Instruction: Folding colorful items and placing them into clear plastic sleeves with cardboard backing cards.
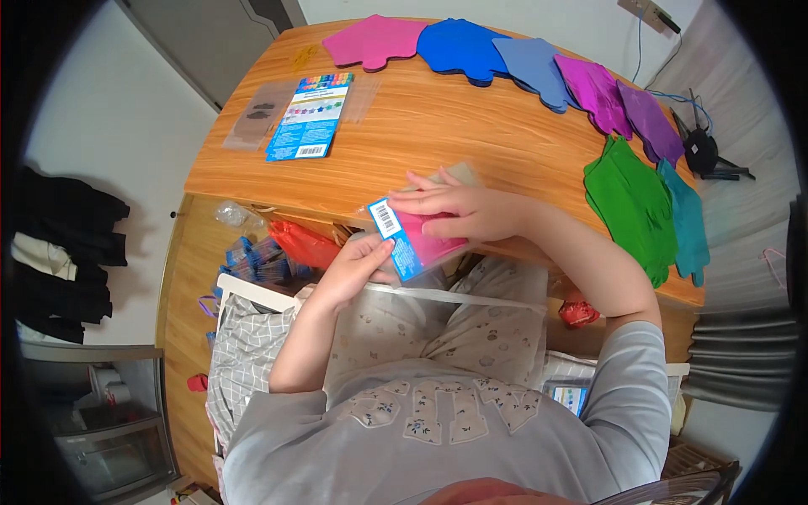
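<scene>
A clear plastic bag with a blue and white card and a pink piece inside is tilted at the table's near edge. My left hand grips its lower left corner, thumb on top of the card. Across the upper part of the bag lies my right hand, its fingers stretched and spread, some of them lifted. That hand covers part of the pink piece. Whether the bag's mouth is sealed cannot be made out.
On the wooden table, stacked cut-outs curve along the far and right edges: pink, blue, purple, green and others. Printed cards lie on clear bags at left. A black stand stands at right. A transparent sheet covers my lap.
</scene>
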The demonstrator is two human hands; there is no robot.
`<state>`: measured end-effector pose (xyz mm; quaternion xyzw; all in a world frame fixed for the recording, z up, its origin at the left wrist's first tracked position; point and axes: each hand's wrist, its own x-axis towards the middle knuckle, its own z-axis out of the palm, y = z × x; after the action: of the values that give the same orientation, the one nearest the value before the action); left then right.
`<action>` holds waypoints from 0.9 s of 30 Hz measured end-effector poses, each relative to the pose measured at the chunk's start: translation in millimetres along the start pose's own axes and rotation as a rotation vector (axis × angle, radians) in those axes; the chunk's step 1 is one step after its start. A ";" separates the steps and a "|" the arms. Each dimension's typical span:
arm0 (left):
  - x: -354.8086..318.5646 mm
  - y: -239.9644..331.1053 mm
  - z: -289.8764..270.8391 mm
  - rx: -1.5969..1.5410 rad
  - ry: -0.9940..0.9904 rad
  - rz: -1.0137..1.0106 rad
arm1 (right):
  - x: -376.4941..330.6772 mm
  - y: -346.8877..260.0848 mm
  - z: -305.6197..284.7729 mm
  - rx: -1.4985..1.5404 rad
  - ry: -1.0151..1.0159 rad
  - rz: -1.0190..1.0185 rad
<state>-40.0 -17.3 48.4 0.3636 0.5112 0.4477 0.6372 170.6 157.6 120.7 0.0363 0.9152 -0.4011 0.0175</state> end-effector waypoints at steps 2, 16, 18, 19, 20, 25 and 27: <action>-1.1 -6.9 -7.9 -0.079 0.002 0.020 | -0.9 2.0 -9.4 0.224 0.112 -0.008; -7.0 -8.9 -28.3 -0.061 0.122 0.151 | -8.8 36.1 -33.5 0.887 0.499 0.383; -8.0 -2.2 -23.0 -0.059 0.132 0.161 | -13.1 37.6 -38.0 0.870 0.485 0.399; -8.1 0.1 -21.0 -0.056 0.146 0.173 | -15.0 37.6 -40.1 0.852 0.468 0.413; -8.9 0.8 -22.6 -0.056 0.148 0.173 | -14.9 34.2 -41.3 0.852 0.466 0.412; -9.9 2.7 -29.3 -0.148 0.073 0.176 | -16.5 23.7 -44.4 0.809 0.430 0.413; -8.8 3.6 -28.5 -0.161 0.083 0.173 | -17.4 29.2 -42.9 0.831 0.424 0.379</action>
<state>-69.2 -24.2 48.5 0.3351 0.4664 0.5551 0.6017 190.2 208.0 129.4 0.2864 0.6390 -0.7050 -0.1124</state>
